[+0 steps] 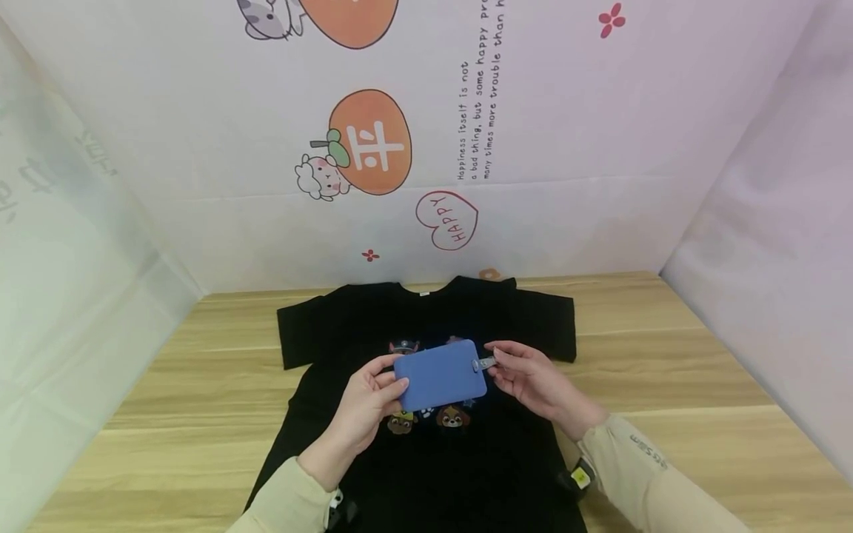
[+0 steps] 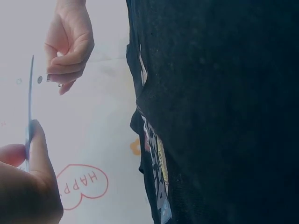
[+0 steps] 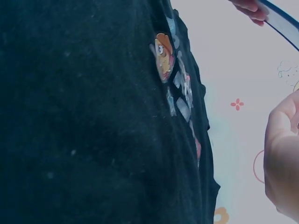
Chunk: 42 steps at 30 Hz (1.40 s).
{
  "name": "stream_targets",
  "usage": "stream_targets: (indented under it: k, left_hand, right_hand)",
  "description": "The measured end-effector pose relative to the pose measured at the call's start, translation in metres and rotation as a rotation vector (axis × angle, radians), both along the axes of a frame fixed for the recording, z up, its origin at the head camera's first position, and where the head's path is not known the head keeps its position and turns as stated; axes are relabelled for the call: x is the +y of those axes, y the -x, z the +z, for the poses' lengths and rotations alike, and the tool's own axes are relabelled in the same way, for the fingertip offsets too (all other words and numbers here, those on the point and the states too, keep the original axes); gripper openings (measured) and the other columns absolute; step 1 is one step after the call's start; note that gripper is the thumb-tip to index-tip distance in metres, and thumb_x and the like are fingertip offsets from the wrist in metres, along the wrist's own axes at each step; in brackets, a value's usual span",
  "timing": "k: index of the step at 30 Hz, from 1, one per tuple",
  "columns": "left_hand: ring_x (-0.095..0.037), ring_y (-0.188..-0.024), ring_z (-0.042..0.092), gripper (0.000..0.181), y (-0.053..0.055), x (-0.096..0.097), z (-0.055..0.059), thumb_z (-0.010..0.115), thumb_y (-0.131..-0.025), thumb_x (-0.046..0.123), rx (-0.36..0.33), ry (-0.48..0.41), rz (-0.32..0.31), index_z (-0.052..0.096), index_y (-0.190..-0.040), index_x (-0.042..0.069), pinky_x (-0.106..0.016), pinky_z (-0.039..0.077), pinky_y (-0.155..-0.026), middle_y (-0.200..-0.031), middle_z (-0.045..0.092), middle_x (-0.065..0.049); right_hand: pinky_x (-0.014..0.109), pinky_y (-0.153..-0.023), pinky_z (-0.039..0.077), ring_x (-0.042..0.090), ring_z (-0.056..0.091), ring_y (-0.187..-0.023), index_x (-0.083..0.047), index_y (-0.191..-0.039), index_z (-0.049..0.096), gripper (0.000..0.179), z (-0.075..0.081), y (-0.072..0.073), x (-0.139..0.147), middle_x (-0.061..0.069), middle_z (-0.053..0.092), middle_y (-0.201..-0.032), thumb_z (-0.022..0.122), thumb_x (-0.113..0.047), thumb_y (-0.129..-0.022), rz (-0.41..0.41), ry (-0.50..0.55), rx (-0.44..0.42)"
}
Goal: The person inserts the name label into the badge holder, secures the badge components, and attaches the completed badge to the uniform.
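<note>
A blue badge holder point(image 1: 443, 376) is held above a black T-shirt point(image 1: 426, 481). My left hand point(image 1: 369, 400) grips its left end, thumb on the upper face. At the opposite end, my right hand point(image 1: 533, 377) pinches a small metal clip point(image 1: 488, 363) that sits at the holder's slot. The left wrist view shows the badge holder point(image 2: 31, 102) edge-on between thumb and fingers. Only part of the right hand point(image 3: 282, 163) and of the holder point(image 3: 282, 23) comes into the right wrist view; the clip is out of sight there.
Under the T-shirt, which lies spread with cartoon faces point(image 1: 453, 418) printed on its front, is a wood-grain table point(image 1: 666, 355). White printed cloth point(image 1: 566, 148) hangs along the back, and pale cloth walls point(image 1: 80, 207) close in both sides.
</note>
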State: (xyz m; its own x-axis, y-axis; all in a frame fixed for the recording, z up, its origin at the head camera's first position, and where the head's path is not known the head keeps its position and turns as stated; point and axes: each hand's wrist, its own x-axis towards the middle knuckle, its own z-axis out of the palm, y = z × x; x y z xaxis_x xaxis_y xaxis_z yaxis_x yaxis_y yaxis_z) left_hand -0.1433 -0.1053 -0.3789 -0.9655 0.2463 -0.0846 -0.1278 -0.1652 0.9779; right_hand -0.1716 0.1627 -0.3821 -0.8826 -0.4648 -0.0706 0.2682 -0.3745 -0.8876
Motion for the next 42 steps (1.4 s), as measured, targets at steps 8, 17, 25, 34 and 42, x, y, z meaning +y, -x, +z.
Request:
stream_targets:
  k: [8,17,25,34,42]
  left_hand:
    - [-0.011,-0.09,0.067,0.043,0.0,0.003,0.001,0.051,-0.094,-0.001,-0.013,-0.009,-0.016,0.036,-0.134,-0.006,-0.028,0.055,-0.08,-0.111,0.069,-0.013]
    - [-0.013,-0.094,0.065,0.047,0.0,0.006,0.0,0.05,-0.095,0.0,-0.007,0.026,-0.049,0.032,-0.138,-0.007,-0.027,0.055,-0.08,-0.123,0.06,-0.024]
    - [-0.015,-0.098,0.065,0.045,0.004,0.004,-0.003,0.052,-0.096,0.006,-0.026,0.052,-0.152,0.034,-0.135,-0.006,-0.031,0.054,-0.085,-0.128,0.056,-0.024]
    - [-0.021,-0.11,0.058,0.05,0.007,0.005,-0.003,0.054,-0.094,0.008,-0.011,0.095,-0.155,0.033,-0.138,-0.005,-0.038,0.047,-0.099,-0.136,0.043,-0.03]
    - [-0.034,-0.127,0.044,0.048,0.007,0.009,-0.002,0.055,-0.093,0.006,0.028,0.108,-0.124,0.036,-0.136,-0.006,-0.033,0.044,-0.102,-0.139,0.04,-0.029]
  right_hand:
    - [0.016,-0.07,0.052,0.004,0.063,-0.074,-0.012,-0.106,0.06,0.018,0.007,-0.003,0.0,-0.002,0.065,-0.084,0.044,-0.01,-0.101,0.05,0.043,0.031]
    - [0.017,-0.073,0.052,0.005,0.063,-0.076,-0.016,-0.104,0.064,0.023,0.018,-0.006,-0.004,-0.005,0.066,-0.086,0.042,-0.009,-0.101,0.113,0.039,0.091]
    - [0.017,-0.073,0.053,0.005,0.064,-0.075,-0.017,-0.104,0.064,0.022,0.024,-0.006,-0.007,-0.006,0.067,-0.085,0.044,-0.008,-0.1,0.103,0.002,0.131]
    - [0.018,-0.075,0.053,0.005,0.064,-0.077,-0.017,-0.103,0.064,0.018,0.028,-0.006,-0.009,-0.003,0.064,-0.089,0.048,-0.009,-0.099,0.082,-0.039,0.151]
    - [0.018,-0.075,0.053,0.005,0.065,-0.077,-0.017,-0.102,0.063,0.015,0.027,-0.006,-0.007,-0.003,0.065,-0.089,0.05,-0.01,-0.098,0.062,-0.099,0.129]
